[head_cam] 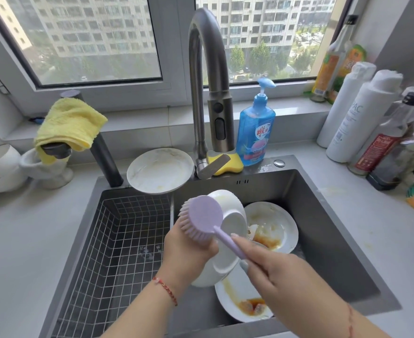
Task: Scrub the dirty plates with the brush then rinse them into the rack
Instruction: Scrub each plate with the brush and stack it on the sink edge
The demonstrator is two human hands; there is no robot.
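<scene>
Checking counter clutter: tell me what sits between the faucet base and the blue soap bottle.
In the head view, a yellow sponge lies between the faucet base and the blue soap bottle.

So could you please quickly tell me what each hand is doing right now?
Left hand: grips a white plate, held up over the sink.
Right hand: grips the purple brush by its handle.

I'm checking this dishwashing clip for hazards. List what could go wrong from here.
1. The left hand holds a white plate tilted over the sink; wet, it might slip onto the dirty plates below and chip.
2. Another plate sits on the sink's edge by the faucet and could be knocked in.
3. Scrubbing with the brush in the right hand may splash sauce.
</scene>
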